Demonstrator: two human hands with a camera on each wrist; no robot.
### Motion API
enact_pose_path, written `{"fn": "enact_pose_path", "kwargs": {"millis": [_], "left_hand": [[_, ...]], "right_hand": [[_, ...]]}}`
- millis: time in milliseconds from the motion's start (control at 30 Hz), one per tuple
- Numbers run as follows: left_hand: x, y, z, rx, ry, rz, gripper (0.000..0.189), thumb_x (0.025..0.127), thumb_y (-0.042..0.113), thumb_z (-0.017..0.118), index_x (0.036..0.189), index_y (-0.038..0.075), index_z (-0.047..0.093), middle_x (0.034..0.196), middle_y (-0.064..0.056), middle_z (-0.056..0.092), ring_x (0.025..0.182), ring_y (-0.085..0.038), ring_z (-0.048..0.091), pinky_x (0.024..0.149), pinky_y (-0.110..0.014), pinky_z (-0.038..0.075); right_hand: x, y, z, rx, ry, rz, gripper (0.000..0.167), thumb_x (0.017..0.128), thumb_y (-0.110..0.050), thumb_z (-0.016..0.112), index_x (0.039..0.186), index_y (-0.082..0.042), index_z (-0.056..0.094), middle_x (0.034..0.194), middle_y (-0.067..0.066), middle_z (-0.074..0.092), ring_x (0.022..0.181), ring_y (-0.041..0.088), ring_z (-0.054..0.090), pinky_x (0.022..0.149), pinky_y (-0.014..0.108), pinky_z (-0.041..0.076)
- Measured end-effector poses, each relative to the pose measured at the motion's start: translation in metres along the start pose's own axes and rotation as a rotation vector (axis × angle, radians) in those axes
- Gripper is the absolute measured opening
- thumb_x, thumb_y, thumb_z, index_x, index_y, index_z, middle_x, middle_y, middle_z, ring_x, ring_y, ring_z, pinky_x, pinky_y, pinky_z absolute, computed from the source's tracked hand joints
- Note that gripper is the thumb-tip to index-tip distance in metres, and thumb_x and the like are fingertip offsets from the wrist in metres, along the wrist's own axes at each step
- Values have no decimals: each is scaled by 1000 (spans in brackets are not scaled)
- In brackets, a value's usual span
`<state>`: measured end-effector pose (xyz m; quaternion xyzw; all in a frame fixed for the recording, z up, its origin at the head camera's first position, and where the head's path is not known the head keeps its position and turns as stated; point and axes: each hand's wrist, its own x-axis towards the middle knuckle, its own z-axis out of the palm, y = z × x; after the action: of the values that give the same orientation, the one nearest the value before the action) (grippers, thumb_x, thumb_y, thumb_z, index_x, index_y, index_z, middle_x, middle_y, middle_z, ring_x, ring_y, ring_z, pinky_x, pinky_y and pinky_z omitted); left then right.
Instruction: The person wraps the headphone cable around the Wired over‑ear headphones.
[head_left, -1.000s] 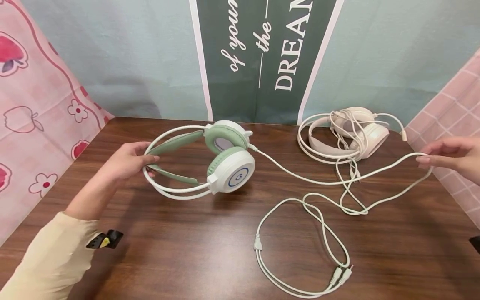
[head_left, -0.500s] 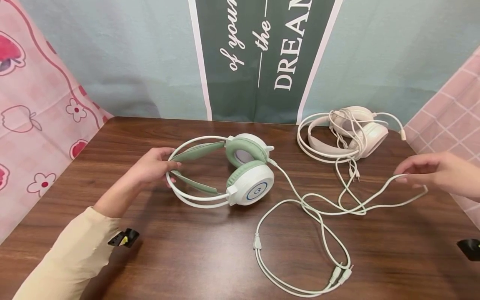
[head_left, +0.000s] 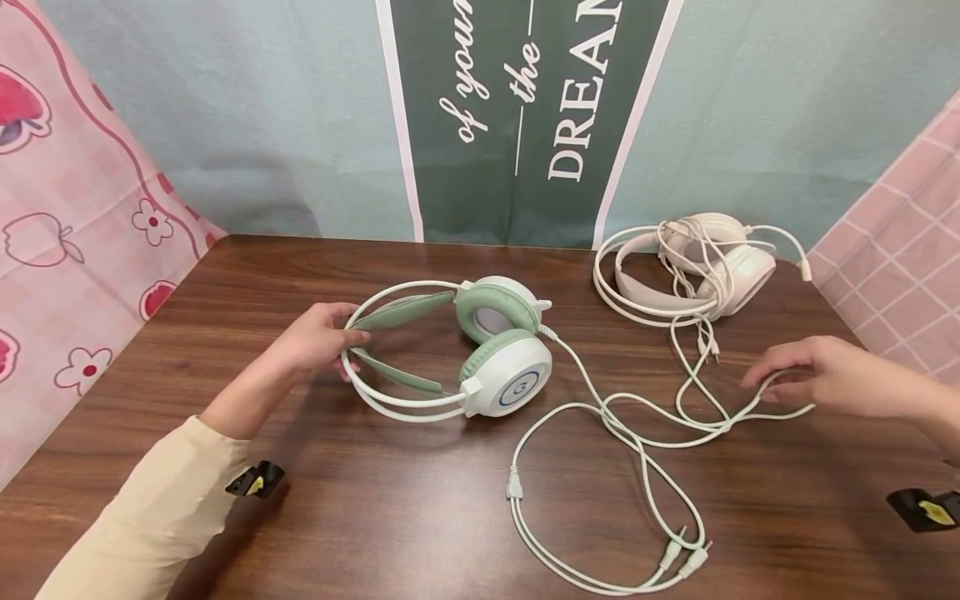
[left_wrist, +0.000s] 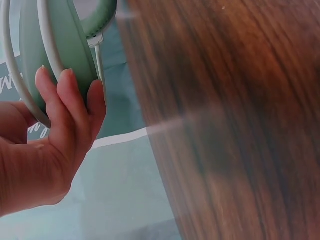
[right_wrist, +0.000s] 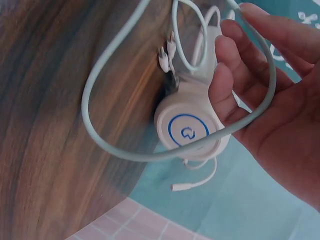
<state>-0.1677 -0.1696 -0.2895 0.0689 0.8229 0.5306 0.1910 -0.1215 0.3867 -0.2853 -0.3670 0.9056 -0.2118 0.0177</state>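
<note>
The left hand grips the green-padded headphones by the headband, seemingly to steady them; at right, the right hand holds their cable, probably controlling slack.

My left hand grips, fingers curled | my right hand pinches, fingers bent | I hold both well apart

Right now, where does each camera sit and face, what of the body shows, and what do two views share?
Head: on the head, facing forward and down at the table; left hand, right hand and left sleeve show.
Left wrist: worn there; faces the green-padded headset; only left hand shows.
Right wrist: worn there; faces the cable and pale headset; only right hand shows.
Shared by head and right wrist: cable, pale headset, right hand.
</note>
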Motion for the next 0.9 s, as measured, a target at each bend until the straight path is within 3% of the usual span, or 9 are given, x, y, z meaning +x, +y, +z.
{"fn": "enact_pose_path", "kwargs": {"millis": [233, 500, 633, 800, 900], "left_hand": [[2, 1, 5, -19, 4, -11, 35, 88, -7, 47, 120, -17, 37, 63, -11, 52, 45, -9, 55, 44, -26, 53], [2, 4, 6, 50, 34, 6, 36, 88, -5, 49, 121, -15, 40, 66, -13, 54, 44, -9, 55, 43, -27, 54], [3, 6, 4, 123, 55, 12, 33, 87, -4, 50, 118, -14, 44, 63, -14, 54, 43, -10, 55, 44, -30, 55], [2, 8, 3, 185, 65, 18, 33, 87, -1, 52, 118, -11, 47, 65, -15, 55, 43, -12, 55, 48, -36, 56], [1, 10, 3, 208, 62, 20, 35, 87, 0, 53, 120, -10, 46, 67, -16, 56, 43, -14, 56, 50, -40, 56]], "right_hand": [[3, -8, 10, 90, -96, -26, 29, 68, 8, 71, 83, -17, 69, 77, -15, 60, 66, -3, 53, 50, 12, 42], [9, -10, 16, 55, -153, -192, 31, 57, 8, 76, 72, -17, 68, 70, -16, 56, 63, -6, 50, 48, 8, 39], [10, -13, 16, 29, -184, -164, 34, 54, 8, 76, 70, -20, 65, 71, -18, 53, 62, -6, 50, 47, 8, 39], [10, -19, 19, -78, -189, -141, 36, 48, 3, 77, 66, -24, 61, 70, -21, 48, 62, -7, 43, 45, 13, 34], [11, -20, 23, -42, -208, -158, 36, 48, 4, 77, 65, -23, 60, 69, -21, 47, 62, -6, 42, 45, 13, 32]]}}
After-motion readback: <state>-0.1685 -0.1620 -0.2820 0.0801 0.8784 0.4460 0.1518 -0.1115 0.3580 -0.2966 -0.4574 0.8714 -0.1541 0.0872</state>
